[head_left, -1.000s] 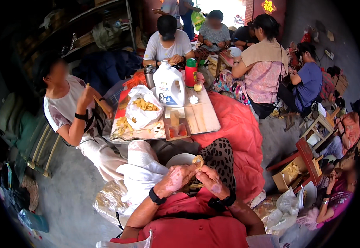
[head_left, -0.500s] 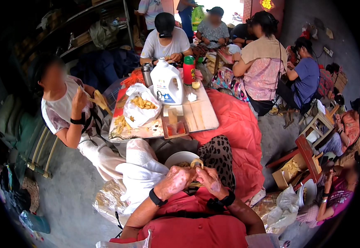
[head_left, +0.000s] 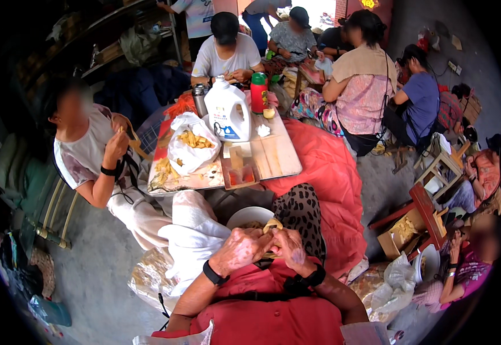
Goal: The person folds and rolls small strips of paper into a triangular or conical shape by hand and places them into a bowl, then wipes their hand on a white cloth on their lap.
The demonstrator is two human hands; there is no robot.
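Note:
Close together over my lap, my left hand point(head_left: 243, 249) and my right hand point(head_left: 290, 247) both have their fingers closed on a tan folded strip point(head_left: 272, 224). A loop of the strip stands up between the fingertips; the rest is hidden behind the knuckles. Just beyond the hands, a white bowl point(head_left: 240, 215) sits on my lap and holds tan pieces, partly covered by the fingers. Some of the same tan material shows below the hands. What it is made of I cannot make out.
Ahead stands a low table point(head_left: 279, 164) with a white jug point(head_left: 230, 112), a red flask point(head_left: 259, 95), a steel flask point(head_left: 199, 100) and a plastic bag point(head_left: 181, 164) of yellowish strips. A person point(head_left: 92, 144) sits at the left; several others sit around. Red cloth point(head_left: 334, 213) spreads at the right.
The loop between my fingers has folded lower, and both hands have shifted slightly. The view has tilted a little. At the left, the person's hands have come closer together around a strip.

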